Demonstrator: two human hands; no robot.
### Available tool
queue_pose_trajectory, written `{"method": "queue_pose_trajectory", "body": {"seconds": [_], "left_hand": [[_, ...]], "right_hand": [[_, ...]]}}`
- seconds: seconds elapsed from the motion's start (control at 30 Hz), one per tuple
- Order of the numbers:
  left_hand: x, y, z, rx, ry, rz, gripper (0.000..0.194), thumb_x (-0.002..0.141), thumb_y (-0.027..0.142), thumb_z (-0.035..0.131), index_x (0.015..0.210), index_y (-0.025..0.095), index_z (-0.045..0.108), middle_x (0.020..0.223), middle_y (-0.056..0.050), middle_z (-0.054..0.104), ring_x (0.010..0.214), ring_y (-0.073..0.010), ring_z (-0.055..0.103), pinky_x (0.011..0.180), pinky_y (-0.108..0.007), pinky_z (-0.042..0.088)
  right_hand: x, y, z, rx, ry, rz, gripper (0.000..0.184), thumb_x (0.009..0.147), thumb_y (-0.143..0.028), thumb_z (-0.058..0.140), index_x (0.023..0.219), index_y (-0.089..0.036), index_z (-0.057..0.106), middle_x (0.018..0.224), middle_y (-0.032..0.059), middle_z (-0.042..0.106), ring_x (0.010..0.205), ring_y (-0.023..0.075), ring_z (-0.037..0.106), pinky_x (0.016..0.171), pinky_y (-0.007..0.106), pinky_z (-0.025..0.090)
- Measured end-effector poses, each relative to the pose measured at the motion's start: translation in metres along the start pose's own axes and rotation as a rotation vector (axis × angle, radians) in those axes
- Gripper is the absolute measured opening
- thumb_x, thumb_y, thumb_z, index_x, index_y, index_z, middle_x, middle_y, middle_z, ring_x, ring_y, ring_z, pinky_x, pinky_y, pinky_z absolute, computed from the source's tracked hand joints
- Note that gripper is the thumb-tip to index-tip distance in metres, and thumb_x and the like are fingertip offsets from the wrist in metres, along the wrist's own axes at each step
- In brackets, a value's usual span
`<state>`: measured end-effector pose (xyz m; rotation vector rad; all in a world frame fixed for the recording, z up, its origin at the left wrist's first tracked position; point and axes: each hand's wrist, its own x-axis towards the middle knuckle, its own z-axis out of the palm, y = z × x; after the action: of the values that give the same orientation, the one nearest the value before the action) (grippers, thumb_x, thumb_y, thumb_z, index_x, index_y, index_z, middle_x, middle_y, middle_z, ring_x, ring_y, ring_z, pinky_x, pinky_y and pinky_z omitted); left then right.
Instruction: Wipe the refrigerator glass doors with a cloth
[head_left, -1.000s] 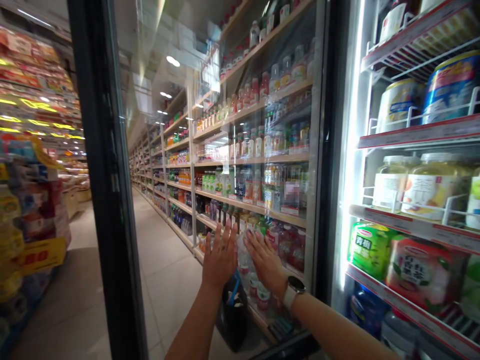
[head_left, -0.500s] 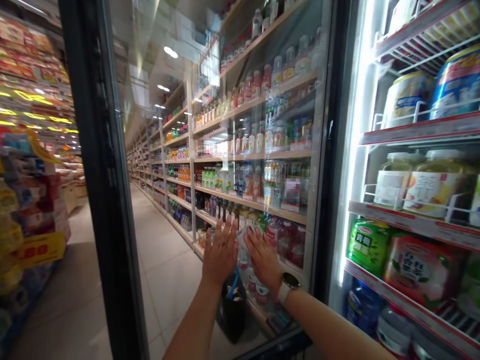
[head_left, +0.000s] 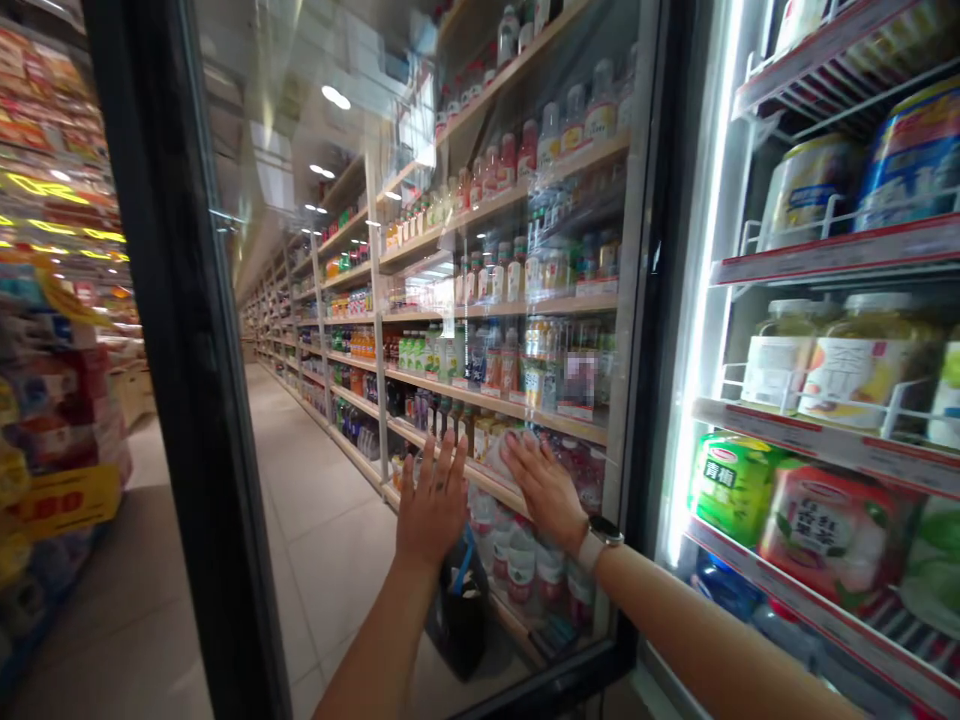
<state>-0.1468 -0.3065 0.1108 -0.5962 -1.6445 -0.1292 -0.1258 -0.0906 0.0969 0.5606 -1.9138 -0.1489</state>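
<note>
In the head view a glass cooler door (head_left: 330,400) with a black frame stands swung open before me. My left hand (head_left: 433,505) lies against its lower pane, fingers stretched out and a little apart, with nothing in it. Beside it on the right, my right hand (head_left: 546,485) presses a pale, whitish cloth (head_left: 498,456) to the glass, fingers together over it. Much of the cloth is hidden beneath those fingers. A watch (head_left: 602,535) is on my right wrist.
At the right stands the lit cooler (head_left: 817,430) with bottles, cans and drink packs on wire shelves. Through the glass show wooden shelves (head_left: 495,395) of bottles, a tiled aisle and a black basket (head_left: 459,625) with something blue. A goods display (head_left: 56,430) with a yellow sign stands left.
My right hand has slid right and slightly up across the glass with the cloth, away from my left hand. The left hand stays nearly in place. The view has shifted slightly.
</note>
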Motion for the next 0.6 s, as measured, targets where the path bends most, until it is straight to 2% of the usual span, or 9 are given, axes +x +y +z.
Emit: {"method": "queue_pose_trajectory", "body": {"seconds": [0.13, 0.23, 0.4, 0.6], "left_hand": [[0.000, -0.001, 0.000, -0.017, -0.016, 0.000, 0.064, 0.096, 0.028, 0.047, 0.154, 0.020, 0.022, 0.155, -0.007, 0.034, 0.151, -0.0208, 0.010, 0.126, -0.044, 0.003], [0.000, -0.001, 0.000, -0.017, -0.016, 0.002, 0.066, 0.095, 0.028, 0.049, 0.154, 0.020, 0.021, 0.155, -0.007, 0.034, 0.151, -0.0204, 0.010, 0.126, -0.043, 0.002], [0.001, 0.001, -0.002, -0.009, -0.018, 0.003, 0.064, 0.096, 0.028, 0.047, 0.154, 0.021, 0.021, 0.156, -0.008, 0.033, 0.150, -0.0206, 0.011, 0.126, -0.043, 0.003], [0.002, 0.000, -0.001, -0.023, -0.001, 0.008, 0.066, 0.095, 0.026, 0.047, 0.155, 0.021, 0.018, 0.156, -0.008, 0.031, 0.150, -0.0213, 0.014, 0.125, -0.044, 0.003]], "right_hand": [[0.046, 0.031, -0.019, 0.056, 0.115, 0.105, 0.081, 0.086, 0.002, 0.036, 0.158, -0.022, 0.009, 0.161, 0.0089, 0.029, 0.152, 0.0223, 0.013, 0.120, 0.052, 0.028], [0.050, 0.034, -0.018, 0.091, 0.149, 0.135, 0.081, 0.088, 0.000, 0.035, 0.158, -0.026, 0.003, 0.163, 0.0073, 0.023, 0.152, 0.0228, 0.010, 0.120, 0.054, 0.026], [0.006, 0.015, 0.004, 0.067, 0.112, 0.179, 0.082, 0.086, 0.002, 0.035, 0.158, -0.024, 0.004, 0.163, 0.0097, 0.020, 0.152, 0.0254, 0.012, 0.118, 0.056, 0.031], [-0.065, -0.001, 0.026, -0.001, -0.032, 0.092, 0.084, 0.078, 0.007, 0.038, 0.156, -0.017, 0.019, 0.160, 0.0139, 0.028, 0.150, 0.0270, 0.021, 0.114, 0.054, 0.040]]}}
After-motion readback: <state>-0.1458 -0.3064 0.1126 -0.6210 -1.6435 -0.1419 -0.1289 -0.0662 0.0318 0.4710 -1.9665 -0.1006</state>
